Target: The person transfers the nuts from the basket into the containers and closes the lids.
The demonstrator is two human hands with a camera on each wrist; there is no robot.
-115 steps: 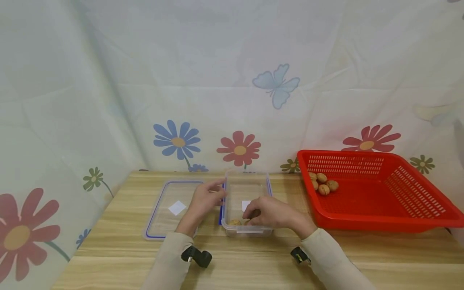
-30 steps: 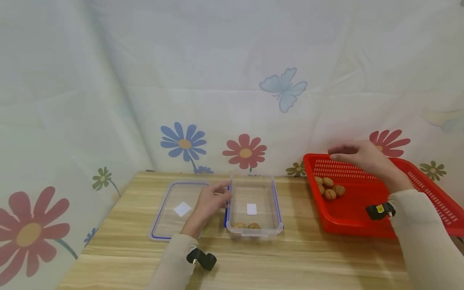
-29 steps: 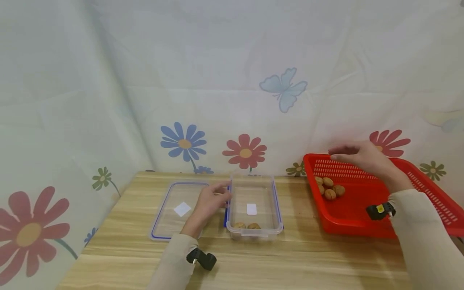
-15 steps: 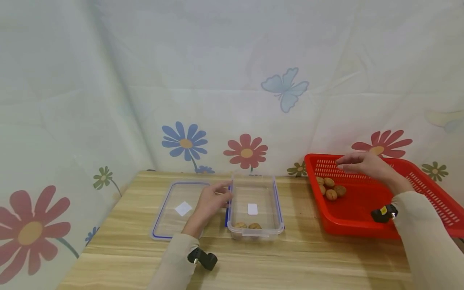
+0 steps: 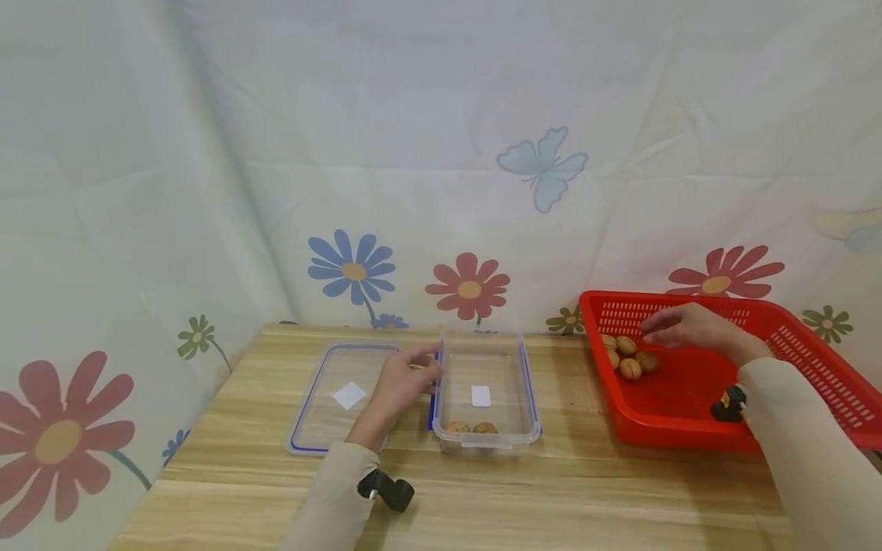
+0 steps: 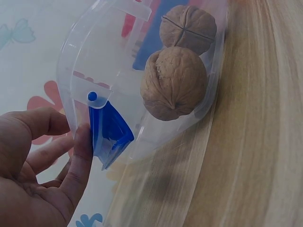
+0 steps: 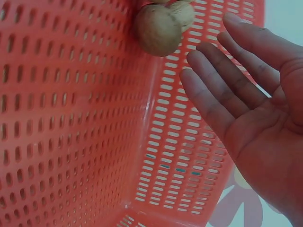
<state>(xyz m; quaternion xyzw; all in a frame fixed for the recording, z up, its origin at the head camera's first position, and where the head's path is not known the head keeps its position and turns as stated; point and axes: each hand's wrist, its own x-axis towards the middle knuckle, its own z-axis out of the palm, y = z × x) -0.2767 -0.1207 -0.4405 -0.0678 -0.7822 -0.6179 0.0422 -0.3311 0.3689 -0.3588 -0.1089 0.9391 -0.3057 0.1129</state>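
Note:
A clear plastic food container (image 5: pixel 506 441) with blue side latches stands lidless on the table, with two walnuts (image 6: pixel 175 85) at its near end. My left hand (image 5: pixel 398 386) is at its left side, fingertips touching the rim beside a hanging blue latch (image 6: pixel 110 132). My right hand (image 5: pixel 696 327) reaches over the red plastic basket (image 5: pixel 682 423), fingers extended and apart, with nothing in it. Several walnuts (image 5: pixel 630 368) lie in the basket's left corner, just left of the right fingertips. In the right wrist view a walnut (image 7: pixel 158 30) shows beyond those fingertips.
A clear lid (image 5: pixel 320 425) with a blue seal and a white label lies flat left of the container. Behind the wooden table (image 5: pixel 551 505) hangs a flower-printed cloth (image 5: pixel 413 191). The basket's raised perforated walls surround the walnuts.
My right hand has gone from inside the container to over the basket, and over the last second has come down towards its walnuts. The left hand has stayed at the rim.

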